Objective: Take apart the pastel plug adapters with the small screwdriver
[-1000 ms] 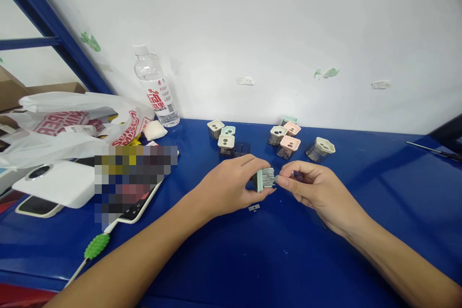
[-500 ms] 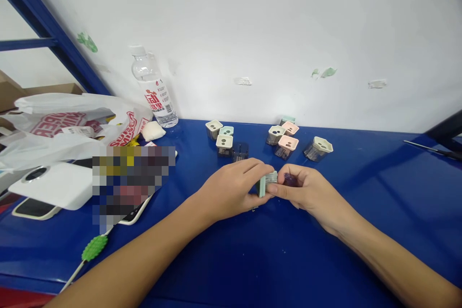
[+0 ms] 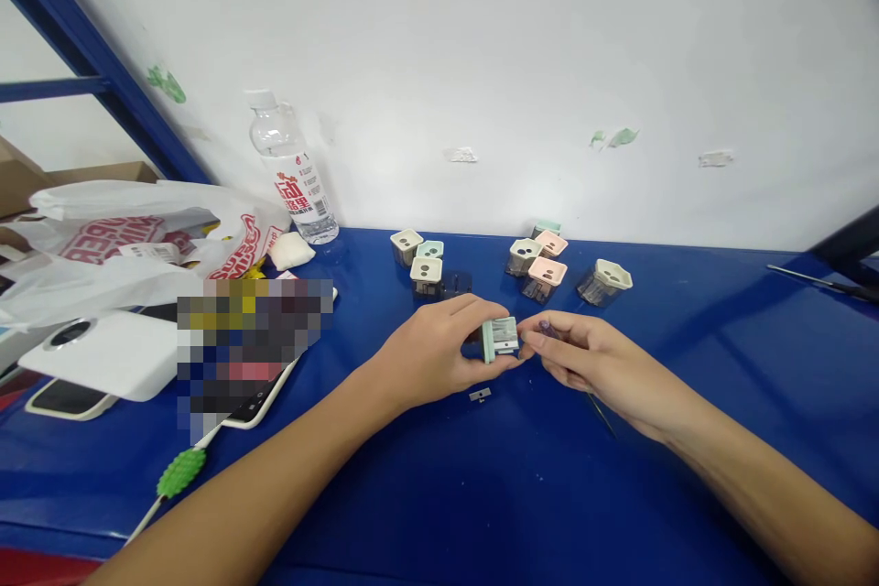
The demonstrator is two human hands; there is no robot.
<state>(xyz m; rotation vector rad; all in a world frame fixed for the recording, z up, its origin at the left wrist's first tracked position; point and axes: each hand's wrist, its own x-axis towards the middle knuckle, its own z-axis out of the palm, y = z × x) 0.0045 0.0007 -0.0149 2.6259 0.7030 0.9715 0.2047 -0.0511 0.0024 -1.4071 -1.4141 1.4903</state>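
Note:
My left hand is closed around a mint-green pencil sharpener head, whose clear inner part and metal blade face right. My right hand grips a slim screwdriver with a dark purple end; its thin shaft comes out under the palm and slants down to the right. The right fingertips are close to the sharpener's blade side; whether they touch it I cannot tell. On the table below the left hand lies a small loose metal blade. A dark see-through sharpener case stands behind the left hand, partly hidden.
Several sharpeners with cream, pink and mint tops stand at the back, such as a cream one and a pink one. To the left are a water bottle, plastic bags and phones. Tweezers-like metal tips lie right.
My right hand has drawn slightly back from the sharpener head, and the screwdriver's shaft now shows below it. The left hand has turned the head, exposing its blade; the loose blade is now uncovered.

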